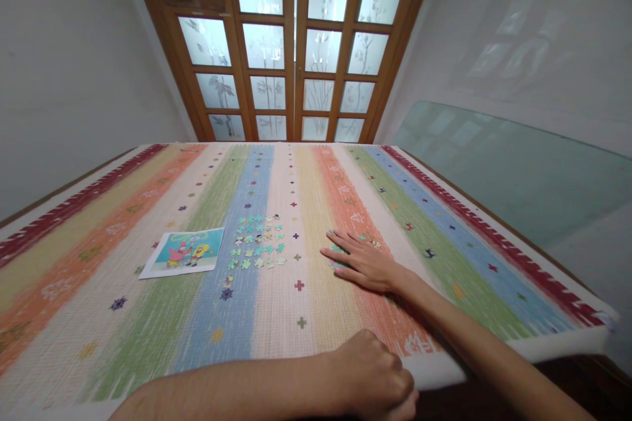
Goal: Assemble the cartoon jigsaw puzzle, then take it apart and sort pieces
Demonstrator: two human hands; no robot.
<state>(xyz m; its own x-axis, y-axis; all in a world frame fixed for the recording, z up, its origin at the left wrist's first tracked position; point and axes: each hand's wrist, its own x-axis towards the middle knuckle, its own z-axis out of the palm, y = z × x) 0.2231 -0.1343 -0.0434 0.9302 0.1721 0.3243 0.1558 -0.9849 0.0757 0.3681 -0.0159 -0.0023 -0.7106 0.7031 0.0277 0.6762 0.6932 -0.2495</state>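
My right hand (359, 262) lies flat with fingers stretched out on the striped mat (148, 316), resting over a few puzzle pieces (336, 250) at its fingertips. My left hand (378, 376) is curled into a fist near the mat's front edge; nothing shows in it. Several loose green and blue jigsaw pieces (257, 242) are laid out in rows left of my right hand. A cartoon reference picture (184, 252) lies flat further left.
The colourful striped mat covers a wooden table. A wooden door with frosted glass panes (296, 46) stands behind the far edge. A glass sheet (518, 164) leans against the right wall. White walls flank both sides.
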